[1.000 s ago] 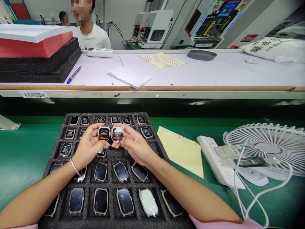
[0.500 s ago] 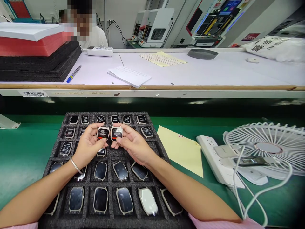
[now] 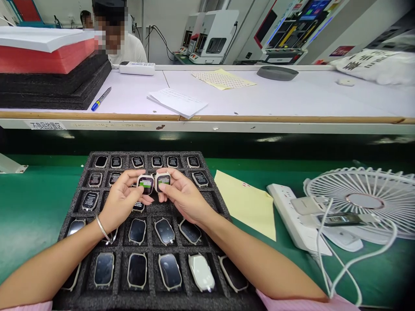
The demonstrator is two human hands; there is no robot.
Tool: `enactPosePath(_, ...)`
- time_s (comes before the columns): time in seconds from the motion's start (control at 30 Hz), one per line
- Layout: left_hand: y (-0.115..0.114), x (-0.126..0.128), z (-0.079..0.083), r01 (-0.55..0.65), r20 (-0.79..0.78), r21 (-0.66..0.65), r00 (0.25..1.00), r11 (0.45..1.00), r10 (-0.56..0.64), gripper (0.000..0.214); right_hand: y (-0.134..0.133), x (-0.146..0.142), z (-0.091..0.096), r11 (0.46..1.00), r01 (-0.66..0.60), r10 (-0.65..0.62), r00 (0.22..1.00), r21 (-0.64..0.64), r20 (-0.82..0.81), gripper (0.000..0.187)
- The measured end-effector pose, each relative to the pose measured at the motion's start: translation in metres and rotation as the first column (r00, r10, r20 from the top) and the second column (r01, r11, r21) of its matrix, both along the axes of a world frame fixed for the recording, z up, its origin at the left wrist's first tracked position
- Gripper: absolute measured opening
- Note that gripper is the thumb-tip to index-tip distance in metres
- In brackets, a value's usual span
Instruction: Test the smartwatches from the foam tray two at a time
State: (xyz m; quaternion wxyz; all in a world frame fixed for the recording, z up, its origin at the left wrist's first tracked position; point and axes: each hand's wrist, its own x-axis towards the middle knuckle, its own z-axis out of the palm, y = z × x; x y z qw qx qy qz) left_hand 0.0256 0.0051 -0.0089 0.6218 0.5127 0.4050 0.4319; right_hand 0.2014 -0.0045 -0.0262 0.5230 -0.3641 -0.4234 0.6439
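Observation:
My left hand [image 3: 125,195] grips a smartwatch body [image 3: 145,183] without a strap, its lit screen partly green. Close beside it, my right hand [image 3: 181,192] pinches a second smartwatch body [image 3: 162,180], also lit with some green, my thumb on its screen. Both hands are above a black foam tray [image 3: 119,298] with square compartments. Strapless watches fill many of these; the rear rows have lit text screens, while the front rows look dark. One watch [image 3: 201,272] in the front row shows a whitish face. My forearms hide some compartments.
Right of the tray lie a yellow sheet [image 3: 249,207], a white power strip [image 3: 292,216] with cables and a white fan [image 3: 366,198]. A raised shelf [image 3: 227,101] crosses behind, bearing papers, a pen [image 3: 101,99] and stacked foam [image 3: 48,90]. Beyond it sits a person [image 3: 129,49].
Both watch screens have changed from dark with text and a red strip to showing green. Both hands, still holding the watches, have shifted slightly right.

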Motion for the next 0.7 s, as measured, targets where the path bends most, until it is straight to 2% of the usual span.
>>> enactPosePath(0.7, 0.0013, -0.0016, -0.0025, 0.01, 0.048, -0.019, 0.999, 1.0, -0.009, 0.035, 0.0003, -0.001, -0.0011, 1.0, 0.013, -0.013, 1.0, 0.006, 0.02, 0.039)
